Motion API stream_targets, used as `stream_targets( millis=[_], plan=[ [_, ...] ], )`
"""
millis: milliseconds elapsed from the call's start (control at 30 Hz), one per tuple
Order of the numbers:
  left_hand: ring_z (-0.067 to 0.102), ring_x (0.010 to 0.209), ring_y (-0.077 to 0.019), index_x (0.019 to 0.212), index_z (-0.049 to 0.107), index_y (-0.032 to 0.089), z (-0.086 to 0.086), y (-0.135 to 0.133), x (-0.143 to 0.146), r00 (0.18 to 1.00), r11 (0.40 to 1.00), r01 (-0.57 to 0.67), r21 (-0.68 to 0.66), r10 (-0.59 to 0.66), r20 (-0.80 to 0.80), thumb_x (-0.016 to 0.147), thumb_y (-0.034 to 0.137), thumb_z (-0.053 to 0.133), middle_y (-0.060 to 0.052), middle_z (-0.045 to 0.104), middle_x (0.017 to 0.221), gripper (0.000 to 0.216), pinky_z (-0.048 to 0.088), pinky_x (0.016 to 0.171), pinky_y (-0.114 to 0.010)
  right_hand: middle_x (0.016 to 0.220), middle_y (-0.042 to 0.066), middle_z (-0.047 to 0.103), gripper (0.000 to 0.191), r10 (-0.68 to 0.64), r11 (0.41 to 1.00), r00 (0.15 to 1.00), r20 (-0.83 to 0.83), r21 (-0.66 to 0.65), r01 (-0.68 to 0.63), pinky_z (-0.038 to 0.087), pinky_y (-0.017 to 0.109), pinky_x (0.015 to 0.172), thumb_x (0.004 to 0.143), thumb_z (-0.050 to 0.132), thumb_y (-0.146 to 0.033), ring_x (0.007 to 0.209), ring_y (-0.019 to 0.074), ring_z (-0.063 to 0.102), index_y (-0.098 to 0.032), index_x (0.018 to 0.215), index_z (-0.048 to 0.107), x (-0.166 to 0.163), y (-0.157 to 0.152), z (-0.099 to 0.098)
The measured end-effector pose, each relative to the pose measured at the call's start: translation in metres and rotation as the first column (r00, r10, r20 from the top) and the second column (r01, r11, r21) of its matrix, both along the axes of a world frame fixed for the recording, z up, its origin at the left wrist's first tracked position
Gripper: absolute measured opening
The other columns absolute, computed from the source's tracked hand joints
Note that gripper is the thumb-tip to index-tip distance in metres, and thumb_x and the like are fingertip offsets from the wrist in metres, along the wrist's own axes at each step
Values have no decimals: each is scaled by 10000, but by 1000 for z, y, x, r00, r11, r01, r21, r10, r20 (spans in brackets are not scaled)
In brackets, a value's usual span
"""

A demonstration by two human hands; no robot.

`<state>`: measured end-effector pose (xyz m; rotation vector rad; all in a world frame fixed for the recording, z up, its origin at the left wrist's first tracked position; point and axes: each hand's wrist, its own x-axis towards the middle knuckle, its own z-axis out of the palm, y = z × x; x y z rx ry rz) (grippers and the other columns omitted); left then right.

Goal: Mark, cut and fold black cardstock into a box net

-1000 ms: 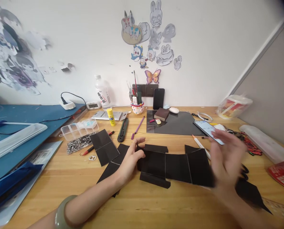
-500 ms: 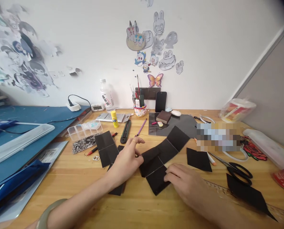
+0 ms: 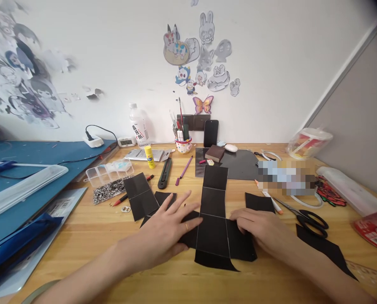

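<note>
A creased black paper sheet (image 3: 212,219), scored into squares, lies flat on the wooden desk (image 3: 188,278) with its strip pointing away from me. My left hand (image 3: 171,230) lies open with fingers spread, pressing the sheet's left flap. My right hand (image 3: 259,230) rests flat on the right flap, fingers together and extended. Neither hand holds anything.
Other black paper pieces (image 3: 139,196) (image 3: 259,202) (image 3: 324,249) lie around. Scissors (image 3: 308,217) and a pen sit to the right; a glue stick (image 3: 149,156), utility knife (image 3: 164,173), pink pencil (image 3: 183,170), clear organizer box (image 3: 107,171) and metal rings (image 3: 109,191) lie behind. A blue mat (image 3: 33,160) is on the left.
The black sheet has been turned so its strip points away from me and pressed flat. My right hand came down from the phone onto the sheet; my left hand opened flat.
</note>
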<state>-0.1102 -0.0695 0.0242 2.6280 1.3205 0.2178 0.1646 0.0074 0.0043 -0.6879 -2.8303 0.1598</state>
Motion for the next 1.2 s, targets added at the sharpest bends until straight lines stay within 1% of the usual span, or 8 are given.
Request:
stream_targets(
  millis=[100, 200, 400, 667, 833, 967, 1100, 1200],
  plan=[
    [209, 1311, -296, 1258, 422, 259, 1, -4, 0, 994, 995, 94, -19, -95, -54, 820, 198, 461, -46, 486, 1288, 445, 155, 1022, -592, 1053, 74, 656, 321, 43, 993, 998, 38, 105, -47, 487, 349, 826, 768, 345, 34, 1052, 215, 553, -167, 783, 596, 1, 1, -3],
    [397, 1208, -258, 1238, 449, 238, 3, -8, 1, 994, 996, 85, -40, -88, -70, 818, 172, 425, -64, 496, 1274, 426, 297, 999, -501, 1208, 98, 580, 408, 70, 981, 992, 101, 176, -87, 408, 448, 937, 688, 400, 32, 1180, 260, 444, -156, 985, 607, 1, -3, -2],
    [421, 1182, -268, 1261, 434, 203, 1, -9, 3, 984, 994, 110, -22, -112, -136, 792, 122, 415, -112, 456, 1304, 476, 408, 930, -407, 1239, 36, 565, 686, 131, 991, 975, 181, -20, -130, 328, 490, 992, 543, 459, -2, 1136, 256, 475, -211, 1194, 523, 0, -13, 7],
    [496, 1081, -256, 1204, 475, 189, -1, -3, 4, 974, 985, 165, 51, -154, -167, 772, 49, 423, -102, 542, 1187, 458, 445, 866, -397, 1246, 61, 548, 535, 46, 999, 994, 98, -2, -46, 264, 472, 1026, 550, 482, 7, 1233, 253, 357, -195, 1032, 598, 4, -11, 3],
    [520, 1023, -225, 1130, 520, 158, 0, -1, 7, 970, 969, 240, 62, -237, -52, 772, 28, 435, -79, 609, 1065, 390, 443, 867, -355, 1310, 93, 457, 537, -48, 998, 999, 24, 35, 47, 325, 443, 990, 495, 425, 63, 1269, 255, 291, -185, 941, 592, 0, -14, 7],
    [465, 1102, -223, 1207, 442, 122, 2, 1, 11, 961, 960, 270, 70, -273, 38, 803, 13, 375, -106, 568, 1132, 425, 428, 907, -343, 1276, 112, 443, 525, -127, 992, 991, -53, -3, 127, 443, 392, 877, 544, 409, 53, 1175, 245, 424, -194, 988, 540, -4, -15, 9],
    [442, 1129, -205, 1240, 361, 165, 0, 0, 12, 972, 983, 177, 48, -183, 151, 826, 15, 330, -121, 441, 1257, 441, 449, 891, -334, 1285, 112, 416, 479, -186, 982, 981, -56, -53, 183, 500, 356, 765, 615, 373, 38, 1059, 221, 528, -210, 1007, 491, -6, -13, 7],
    [462, 1111, -197, 1248, 290, 223, -5, -1, 11, 963, 998, 69, 4, -67, 263, 861, 76, 342, -123, 330, 1327, 418, 485, 843, -336, 1285, 110, 420, 532, -179, 984, 983, -29, -32, 178, 499, 360, 752, 556, 373, 52, 1061, 238, 528, -206, 1008, 485, -7, -11, 7]
  ],
)
